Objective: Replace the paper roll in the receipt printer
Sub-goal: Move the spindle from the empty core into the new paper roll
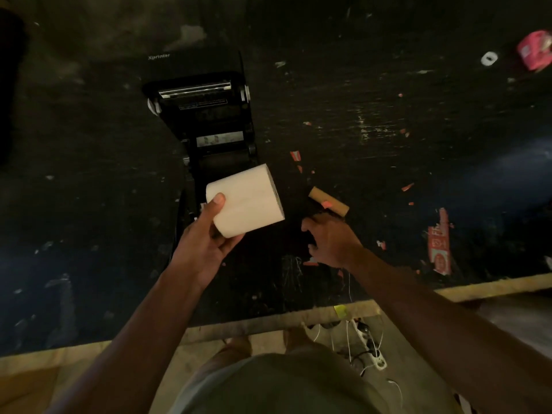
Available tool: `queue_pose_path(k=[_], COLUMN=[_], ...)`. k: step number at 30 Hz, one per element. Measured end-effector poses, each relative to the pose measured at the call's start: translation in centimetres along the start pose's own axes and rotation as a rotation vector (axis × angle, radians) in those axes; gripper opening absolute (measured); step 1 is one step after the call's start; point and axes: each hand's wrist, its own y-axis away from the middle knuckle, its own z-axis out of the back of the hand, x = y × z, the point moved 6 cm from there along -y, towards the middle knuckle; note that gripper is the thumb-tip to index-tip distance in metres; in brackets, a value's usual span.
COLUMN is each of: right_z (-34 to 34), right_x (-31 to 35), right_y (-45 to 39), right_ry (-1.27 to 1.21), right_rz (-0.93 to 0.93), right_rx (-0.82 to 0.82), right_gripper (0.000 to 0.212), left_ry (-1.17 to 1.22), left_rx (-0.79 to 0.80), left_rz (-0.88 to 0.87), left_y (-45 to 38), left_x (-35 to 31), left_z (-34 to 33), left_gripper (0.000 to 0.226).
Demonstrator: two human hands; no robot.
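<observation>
A black receipt printer [206, 115] stands on the dark table with its lid swung open toward the back, so its paper bay shows. My left hand [206, 234] grips a full white paper roll [248, 200] just above the near side of the printer, thumb on the roll's left end. A bare brown cardboard core [328, 201] lies on the table to the right of the roll. My right hand [328, 239] hovers just in front of the core with fingers spread and nothing in it.
The black table [388, 130] is scuffed and strewn with small red paper scraps. A pink tape-like object [536, 50] and a white ring [489, 58] lie far right. The wooden table edge [268, 319] runs along the front; a power strip with cables [370, 345] lies on the floor below.
</observation>
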Motion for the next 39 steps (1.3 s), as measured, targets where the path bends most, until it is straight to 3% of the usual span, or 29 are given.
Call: queue_pose_path(k=[3,6,9,12,14,16,21,25,27,33,39], right_z=[-1.0,1.2,5.2,8.2,9.6,10.4,10.3,9.2,9.0,10.2,9.5], right_x=[-0.6,-1.2,-2.5,-3.1,-2.8,-1.9,0.3,1.0,1.0,1.6,3.7], right_y=[0.8,2.0,4.1,6.6,7.8,8.6,8.7,8.4,8.3,8.6,7.7], right_ry=[-0.047,-0.297,-0.739,-1.346,-1.683,-1.844,-1.882,-1.874,-1.838,-1.527,-1.347], right_rz=[-0.048,-0.118,-0.253,-0.318,-0.272,-0.23,-0.227,-0.273,-0.267,-0.213,-0.155], right_rx=[-0.046,-0.24,-0.494,-0.681,-0.767,-0.831,-0.9,-0.933,-0.95,-1.023,-0.916], right_gripper=[0.048,0.048,0.032,0.022,0.024,0.034,0.048,0.038,0.035,0.032,0.019], left_ry=[0.017,0.03,0.035,0.063,0.063,0.062,0.089,0.085,0.086,0.027,0.003], left_rx=[0.069,0.123,0.148,0.16,0.174,0.186,0.175,0.205,0.219,0.178,0.165], left_rz=[0.011,0.013,0.015,0.023,0.022,0.012,0.032,0.037,0.034,0.009,-0.02], left_y=[0.1,0.3,0.5,0.8,1.0,1.0,1.0,1.1,0.9,0.5,0.5], left_x=[0.5,0.7,0.8,1.0,1.0,1.0,1.2,1.4,1.5,1.3,1.3], left_z=[0.1,-0.1,-0.4,-0.7,-0.9,-1.0,-1.1,-1.7,-1.7,-1.8,-2.4], left_gripper=[0.076,0.091,0.09,0.079,0.077,0.078,0.055,0.081,0.082,0.049,0.062])
